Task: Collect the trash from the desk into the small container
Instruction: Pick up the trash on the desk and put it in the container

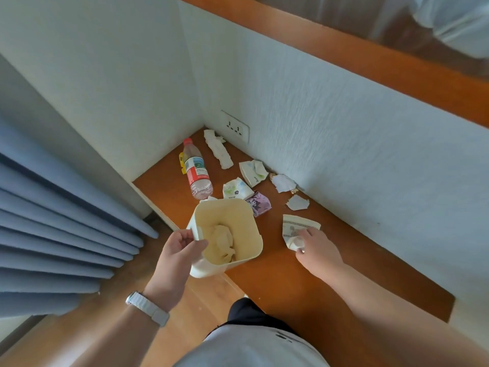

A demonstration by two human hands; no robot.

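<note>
**Right hand takes a wrapper, left holds the bin**

The left hand (177, 250) grips the near rim of the small cream container (225, 213), thumb inside, at the tabletop (317, 287) edge. 1 crumpled tissue (221, 242) lies inside. The right hand (318, 250) fingers curl round a printed paper wrapper (296, 227) on the tabletop. A plastic bottle (197, 170) lies beyond.

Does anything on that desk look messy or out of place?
Yes. A plastic bottle lies on its side near the corner, and a long crumpled tissue, a purple wrapper and torn paper scraps lie scattered beside the wall.
</note>
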